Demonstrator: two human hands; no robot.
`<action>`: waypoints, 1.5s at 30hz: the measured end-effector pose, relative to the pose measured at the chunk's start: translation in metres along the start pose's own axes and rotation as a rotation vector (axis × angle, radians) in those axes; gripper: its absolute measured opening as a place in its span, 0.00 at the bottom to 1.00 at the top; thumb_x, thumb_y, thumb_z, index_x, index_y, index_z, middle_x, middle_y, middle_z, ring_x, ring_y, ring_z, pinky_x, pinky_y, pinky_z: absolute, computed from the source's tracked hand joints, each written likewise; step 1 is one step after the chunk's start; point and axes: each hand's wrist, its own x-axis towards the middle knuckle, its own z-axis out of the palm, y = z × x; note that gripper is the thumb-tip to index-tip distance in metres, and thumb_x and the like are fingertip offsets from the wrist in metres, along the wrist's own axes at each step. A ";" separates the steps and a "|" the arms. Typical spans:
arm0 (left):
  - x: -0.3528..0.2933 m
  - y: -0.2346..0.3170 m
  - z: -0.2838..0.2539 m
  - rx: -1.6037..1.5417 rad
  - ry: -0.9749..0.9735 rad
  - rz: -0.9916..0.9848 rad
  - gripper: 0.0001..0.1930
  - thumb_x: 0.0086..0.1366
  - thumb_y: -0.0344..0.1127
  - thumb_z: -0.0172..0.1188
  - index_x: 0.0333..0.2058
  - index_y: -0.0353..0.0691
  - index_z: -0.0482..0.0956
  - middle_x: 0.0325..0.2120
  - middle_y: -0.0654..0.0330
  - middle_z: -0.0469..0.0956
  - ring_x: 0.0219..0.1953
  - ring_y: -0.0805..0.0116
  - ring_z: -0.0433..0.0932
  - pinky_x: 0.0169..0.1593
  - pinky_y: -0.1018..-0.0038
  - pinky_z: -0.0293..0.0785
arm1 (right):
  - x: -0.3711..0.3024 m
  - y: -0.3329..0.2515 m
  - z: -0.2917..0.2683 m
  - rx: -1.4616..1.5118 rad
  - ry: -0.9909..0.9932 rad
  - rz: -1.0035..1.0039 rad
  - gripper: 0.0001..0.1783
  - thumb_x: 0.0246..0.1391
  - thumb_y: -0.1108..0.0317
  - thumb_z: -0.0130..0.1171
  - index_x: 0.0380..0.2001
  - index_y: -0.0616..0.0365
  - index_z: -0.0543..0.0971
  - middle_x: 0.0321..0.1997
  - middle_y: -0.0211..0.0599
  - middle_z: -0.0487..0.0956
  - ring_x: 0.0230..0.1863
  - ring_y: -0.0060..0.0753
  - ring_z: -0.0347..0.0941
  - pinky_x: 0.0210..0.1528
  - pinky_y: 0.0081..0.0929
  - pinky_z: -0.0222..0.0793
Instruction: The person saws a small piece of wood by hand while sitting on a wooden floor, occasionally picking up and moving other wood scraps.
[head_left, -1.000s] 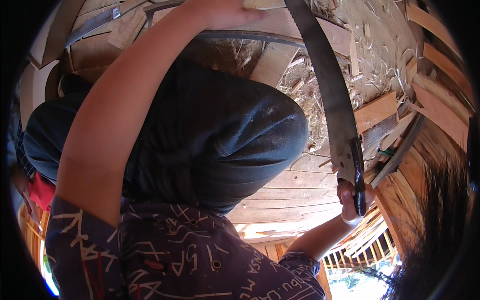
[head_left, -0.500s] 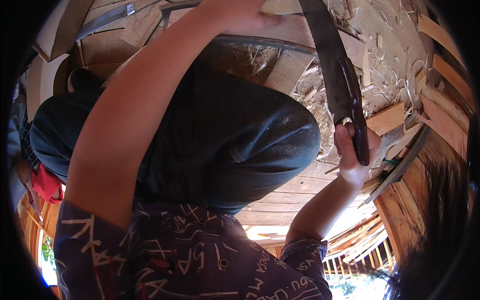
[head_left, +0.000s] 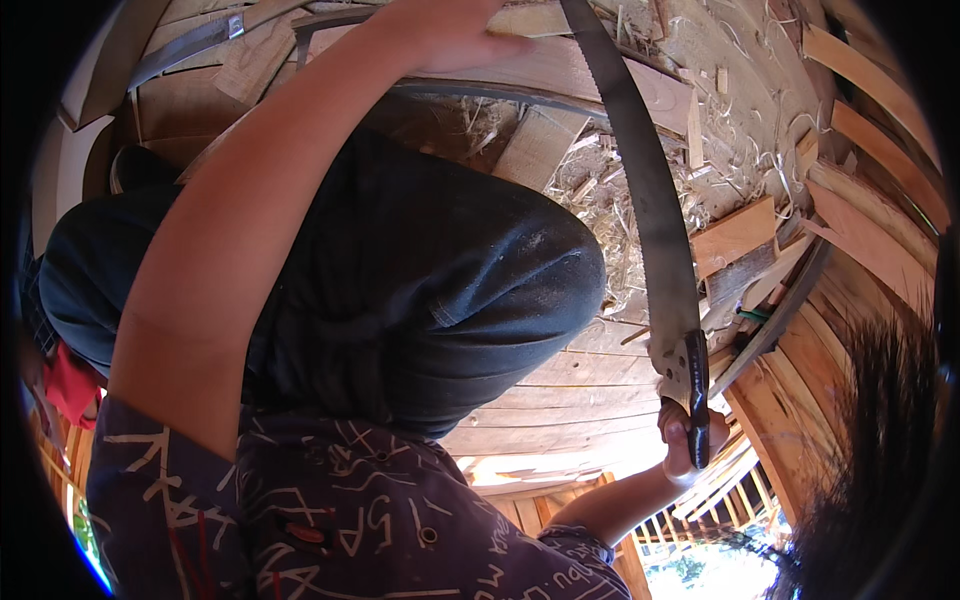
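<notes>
My right hand [head_left: 676,446] is closed round the dark handle of a handsaw [head_left: 650,190], low on the right. The saw's long dark blade runs up and away, its toothed edge to the left, and its far part crosses a pale wooden board [head_left: 550,62]. At the top, my left hand [head_left: 450,38] presses on that board left of the blade. Its thumb stretches along the wood, while the other fingers are mostly cut off by the picture's edge. Whether a kerf is cut cannot be seen.
Wood shavings [head_left: 625,255] and offcuts [head_left: 735,237] litter the plank floor [head_left: 545,385] beyond my bent knee [head_left: 520,250]. Another saw blade [head_left: 185,50] lies at the upper left. Curved timbers [head_left: 885,150] line the right side. A red cloth [head_left: 72,385] shows beside another person at the left edge.
My right hand has drawn the saw back toward me, so more blade shows between board and handle. My left hand stays on the board. The whole view has shifted slightly.
</notes>
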 end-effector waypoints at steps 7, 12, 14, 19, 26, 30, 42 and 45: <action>0.005 0.002 0.002 -0.028 0.012 0.009 0.33 0.60 0.53 0.59 0.53 0.30 0.73 0.48 0.38 0.77 0.52 0.44 0.75 0.58 0.58 0.69 | 0.009 0.021 0.000 0.013 -0.046 -0.225 0.16 0.55 0.67 0.59 0.21 0.58 0.63 0.09 0.30 0.62 0.09 0.21 0.54 0.14 0.23 0.49; 0.005 0.001 0.002 -0.005 -0.034 -0.026 0.33 0.60 0.55 0.58 0.52 0.30 0.73 0.47 0.38 0.77 0.52 0.43 0.75 0.58 0.58 0.70 | 0.009 0.022 -0.001 0.017 0.032 -0.136 0.16 0.51 0.64 0.63 0.19 0.62 0.71 0.11 0.31 0.66 0.12 0.19 0.58 0.17 0.23 0.48; 0.005 0.005 -0.003 0.000 -0.044 -0.038 0.34 0.60 0.56 0.58 0.53 0.29 0.73 0.47 0.37 0.77 0.52 0.43 0.75 0.58 0.58 0.70 | 0.010 0.020 0.004 0.030 0.052 -0.080 0.16 0.48 0.63 0.65 0.18 0.64 0.74 0.12 0.31 0.69 0.14 0.19 0.60 0.18 0.22 0.48; 0.002 0.009 -0.007 0.067 -0.011 -0.051 0.38 0.60 0.60 0.57 0.55 0.29 0.71 0.48 0.37 0.76 0.53 0.43 0.74 0.59 0.58 0.69 | 0.048 0.012 0.048 -0.023 0.018 -0.142 0.06 0.44 0.73 0.64 0.20 0.63 0.77 0.12 0.27 0.68 0.14 0.17 0.60 0.18 0.21 0.48; 0.004 0.003 -0.009 0.099 -0.038 -0.073 0.38 0.58 0.59 0.59 0.55 0.30 0.71 0.47 0.39 0.77 0.53 0.45 0.73 0.60 0.57 0.66 | 0.119 -0.007 0.083 -0.002 -0.056 -0.087 0.15 0.50 0.75 0.64 0.14 0.60 0.71 0.12 0.22 0.66 0.16 0.13 0.54 0.19 0.21 0.43; -0.002 0.003 0.000 0.054 0.029 0.007 0.37 0.58 0.58 0.59 0.54 0.30 0.71 0.47 0.41 0.77 0.54 0.45 0.72 0.61 0.57 0.65 | 0.144 -0.012 0.099 0.120 0.002 -0.051 0.16 0.52 0.75 0.64 0.14 0.59 0.70 0.12 0.22 0.67 0.17 0.12 0.54 0.20 0.20 0.44; 0.006 -0.004 0.011 0.061 0.088 0.055 0.36 0.60 0.56 0.58 0.57 0.31 0.69 0.53 0.44 0.73 0.58 0.47 0.69 0.64 0.56 0.61 | 0.058 0.030 0.028 0.042 0.006 -0.025 0.13 0.47 0.65 0.67 0.21 0.64 0.78 0.12 0.26 0.68 0.15 0.15 0.58 0.19 0.22 0.47; 0.000 -0.003 0.001 0.071 0.038 0.036 0.36 0.60 0.56 0.58 0.57 0.31 0.69 0.53 0.43 0.73 0.58 0.47 0.69 0.64 0.56 0.61 | 0.017 0.023 0.018 0.015 0.015 -0.007 0.15 0.47 0.63 0.66 0.21 0.65 0.78 0.13 0.30 0.70 0.15 0.19 0.60 0.20 0.22 0.51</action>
